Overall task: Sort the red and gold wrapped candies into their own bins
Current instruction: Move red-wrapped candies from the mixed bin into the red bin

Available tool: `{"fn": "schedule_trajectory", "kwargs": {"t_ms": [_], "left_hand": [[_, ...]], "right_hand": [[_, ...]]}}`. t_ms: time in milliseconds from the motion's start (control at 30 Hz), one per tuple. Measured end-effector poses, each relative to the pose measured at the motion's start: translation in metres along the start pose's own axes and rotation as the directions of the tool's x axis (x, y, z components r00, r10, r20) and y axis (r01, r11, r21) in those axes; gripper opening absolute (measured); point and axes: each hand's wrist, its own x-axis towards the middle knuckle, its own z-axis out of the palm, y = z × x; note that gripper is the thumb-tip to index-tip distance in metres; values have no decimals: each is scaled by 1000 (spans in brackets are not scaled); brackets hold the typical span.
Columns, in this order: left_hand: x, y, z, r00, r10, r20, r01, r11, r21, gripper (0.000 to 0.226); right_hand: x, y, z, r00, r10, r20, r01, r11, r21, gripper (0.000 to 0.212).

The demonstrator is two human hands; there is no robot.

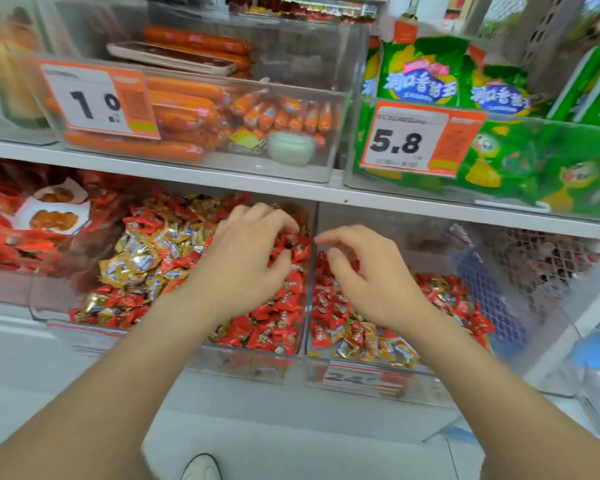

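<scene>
Left hand over red candies, grip unclear

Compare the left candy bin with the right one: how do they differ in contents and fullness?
The left bin holds a big heap of gold candies beside red candies; the right bin is mostly red, with a few gold at its front. The left bin is piled higher than the right bin. The left hand grips red candies in the left bin; the right hand hovers over the right bin. Both are clear, side by side.
</scene>
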Motion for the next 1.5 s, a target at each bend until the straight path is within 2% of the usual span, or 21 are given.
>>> {"fn": "schedule_trajectory", "kwargs": {"t_ms": [67, 100, 167, 267, 333, 400, 533, 600, 633, 667, 733, 800, 867, 933, 967, 1033, 1100, 1200, 1267, 1433, 1500], "left_hand": [[-2, 35, 7, 982, 165, -88, -169, 985, -45, 18], [-3, 54, 12, 968, 237, -84, -243, 968, -63, 14], [-4, 84, 28, 956, 290, 51, -287, 956, -61, 17], [-5, 102, 64, 932, 137, 335, -175, 981, 85, 29], [-1, 107, 80, 872, -13, 490, -82, 982, 172, 28], [6, 109, 90, 778, -152, 609, 10, 973, 230, 40], [21, 112, 111, 576, -346, 741, 112, 931, 348, 78], [25, 115, 118, 500, -372, 782, 60, 916, 398, 85], [26, 117, 120, 491, -373, 787, 42, 913, 406, 81], [27, 119, 122, 497, -365, 787, 37, 915, 401, 77], [28, 119, 129, 538, -318, 781, 59, 938, 341, 76], [27, 117, 138, 607, -224, 762, 100, 973, 207, 75], [28, 116, 145, 698, -107, 708, 93, 994, 59, 73], [30, 117, 144, 754, -27, 657, 53, 998, -20, 70], [32, 117, 144, 771, -5, 636, 42, 998, -43, 70], [35, 116, 143, 785, 16, 620, 31, 997, -64, 71], [37, 114, 142, 780, 32, 625, 36, 995, -96, 68], [38, 114, 139, 779, 84, 622, 16, 988, -153, 56], [38, 115, 138, 771, 115, 626, -15, 987, -163, 47], [36, 116, 140, 708, 179, 683, -107, 983, -147, 56], [36, 118, 142, 718, 213, 662, -137, 977, -165, 52]], "right_hand": [[-15, 10, -21, 987, 141, 72, -141, 990, -8, 23], [-22, 15, -32, 970, 205, 131, -199, 978, -57, 22], [-36, 36, -50, 917, 325, 230, -279, 936, -213, 23], [-56, 76, -73, 809, 520, 273, -377, 817, -436, 22], [-70, 104, -85, 745, 618, 250, -415, 724, -551, 15], [-79, 121, -94, 699, 676, 233, -415, 649, -637, 11], [-87, 120, -105, 594, 738, 322, -397, 616, -680, 24], [-88, 116, -105, 505, 761, 406, -375, 618, -691, 23], [-88, 114, -105, 467, 763, 447, -350, 624, -699, 27], [-88, 114, -104, 444, 757, 479, -316, 632, -707, 28], [-87, 119, -99, 457, 737, 498, -315, 657, -685, 30], [-85, 126, -95, 518, 692, 503, -410, 717, -564, 41], [-83, 131, -94, 596, 626, 503, -477, 780, -405, 61], [-80, 133, -95, 677, 563, 475, -433, 826, -362, 74], [-79, 131, -98, 723, 526, 448, -371, 843, -390, 70], [-77, 126, -105, 789, 459, 408, -280, 860, -426, 43], [-76, 123, -109, 763, 473, 440, -305, 864, -400, 22], [-79, 121, -112, 617, 520, 591, -318, 851, -417, 20], [-82, 123, -108, 564, 535, 630, -316, 844, -433, 19], [-81, 132, -92, 540, 506, 672, -305, 862, -404, 24], [-81, 136, -90, 557, 482, 676, -273, 875, -399, 26]]}}
